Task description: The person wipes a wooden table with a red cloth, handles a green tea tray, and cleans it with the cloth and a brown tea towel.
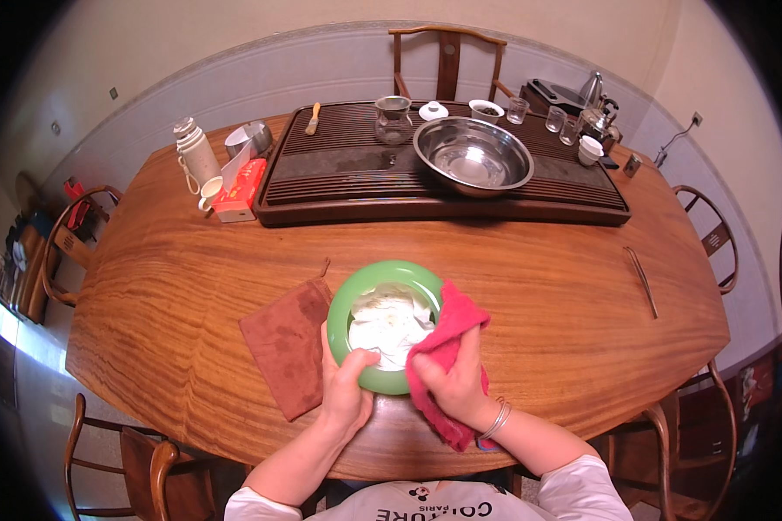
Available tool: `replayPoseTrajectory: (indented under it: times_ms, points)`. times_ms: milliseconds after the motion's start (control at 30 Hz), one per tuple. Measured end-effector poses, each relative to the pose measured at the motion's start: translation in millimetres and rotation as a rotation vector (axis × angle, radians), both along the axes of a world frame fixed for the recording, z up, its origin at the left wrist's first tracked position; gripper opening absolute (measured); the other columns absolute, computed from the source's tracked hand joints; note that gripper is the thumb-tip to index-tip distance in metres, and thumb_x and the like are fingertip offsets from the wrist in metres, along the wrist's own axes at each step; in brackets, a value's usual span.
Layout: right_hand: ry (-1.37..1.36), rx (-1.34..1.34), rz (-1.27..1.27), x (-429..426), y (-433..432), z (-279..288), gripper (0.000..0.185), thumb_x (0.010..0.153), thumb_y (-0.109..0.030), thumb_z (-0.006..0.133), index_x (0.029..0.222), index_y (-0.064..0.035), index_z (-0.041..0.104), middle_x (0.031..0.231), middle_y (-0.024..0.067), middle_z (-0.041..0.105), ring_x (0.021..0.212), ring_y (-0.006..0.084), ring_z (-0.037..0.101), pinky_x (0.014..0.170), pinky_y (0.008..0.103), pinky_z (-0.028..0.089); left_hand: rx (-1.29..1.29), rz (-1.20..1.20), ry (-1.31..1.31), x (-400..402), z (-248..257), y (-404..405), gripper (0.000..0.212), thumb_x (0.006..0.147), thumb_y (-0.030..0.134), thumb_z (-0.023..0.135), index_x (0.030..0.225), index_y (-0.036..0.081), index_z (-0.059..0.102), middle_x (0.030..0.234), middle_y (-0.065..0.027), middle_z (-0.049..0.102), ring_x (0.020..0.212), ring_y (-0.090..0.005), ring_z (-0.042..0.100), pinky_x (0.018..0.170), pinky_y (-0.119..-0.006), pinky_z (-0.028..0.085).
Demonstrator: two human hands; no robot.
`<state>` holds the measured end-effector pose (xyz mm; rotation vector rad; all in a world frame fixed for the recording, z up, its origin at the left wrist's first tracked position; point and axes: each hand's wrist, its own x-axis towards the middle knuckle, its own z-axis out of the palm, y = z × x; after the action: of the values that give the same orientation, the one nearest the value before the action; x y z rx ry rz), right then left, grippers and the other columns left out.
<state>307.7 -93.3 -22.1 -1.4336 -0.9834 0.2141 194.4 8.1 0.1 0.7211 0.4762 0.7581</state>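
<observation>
A round green bowl (348,286) with a thick, glossy rim is between my hands, with crumpled white tissue (391,322) inside it. My left hand (348,381) grips the bowl's lower left rim, thumb over the edge. In my right hand (453,378) is a pinkish-red cloth (459,316), pressed against the right side of the rim and hanging down below the hand. Just left of the bowl lies a brown drawstring pouch (287,352), flat on the wooden table (189,312), with darker patches on it.
Across the table's far side stands a dark slatted tea tray (339,179) bearing a steel basin (472,159), a glass pitcher (393,124), a brush (313,120) and several small cups. A thermos (197,153) and red tissue box (241,192) stand left of it. Tweezers (642,283) lie at right.
</observation>
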Motion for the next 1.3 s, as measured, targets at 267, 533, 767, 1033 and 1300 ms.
replayPoseTrajectory:
  times_ms: [267,533,767,1033,1300]
  points:
    - [0.514,0.138,0.15,41,6,5,0.043,0.097,-0.02,0.046,0.134,0.0002,0.04,0.127,0.0089,0.051,0.116,0.0181,0.049,0.102,0.0312,0.037,0.039,-0.143,0.018,1,0,4,0.058,0.069,-0.006,0.052,0.124,0.004,0.04,0.117,-0.012,0.05,0.109,-0.022,0.05,0.095,-0.033,0.043]
    - [0.808,-0.01,0.33,47,11,-9,0.028,0.097,-0.017,0.05,0.119,0.0005,0.056,0.112,0.0081,0.061,0.098,0.0181,0.059,0.086,0.0326,0.047,-0.064,-0.177,-0.02,-2,-3,10,0.062,0.07,-0.002,0.05,0.131,0.003,0.039,0.122,-0.0141,0.05,0.114,-0.0249,0.05,0.098,-0.035,0.043]
    - [-0.527,-0.422,-0.142,66,2,21,0.047,0.086,-0.029,0.061,0.121,-0.0011,0.051,0.129,0.0264,0.044,0.119,0.0416,0.042,0.098,0.0485,0.038,0.068,0.038,-0.041,-8,5,24,0.058,0.071,-0.002,0.051,0.127,0.003,0.04,0.121,-0.0143,0.051,0.113,-0.025,0.051,0.097,-0.035,0.043]
    - [-0.949,-0.506,0.476,25,-9,0,0.045,0.078,-0.036,0.066,0.113,-0.0093,0.06,0.138,0.0191,0.042,0.13,0.0387,0.034,0.109,0.0587,0.022,0.109,0.074,-0.022,-8,12,25,0.056,0.072,-0.002,0.051,0.126,0.003,0.04,0.12,-0.0136,0.051,0.112,-0.024,0.051,0.098,-0.035,0.042]
    - [-0.788,-0.847,-0.843,265,-109,-44,0.033,0.086,-0.03,0.055,0.112,-0.0103,0.06,0.125,0.0166,0.052,0.119,0.0348,0.045,0.099,0.0549,0.033,0.073,0.068,-0.039,-5,14,22,0.057,0.071,-0.001,0.051,0.127,0.003,0.04,0.121,-0.0126,0.05,0.114,-0.0237,0.049,0.099,-0.034,0.04]
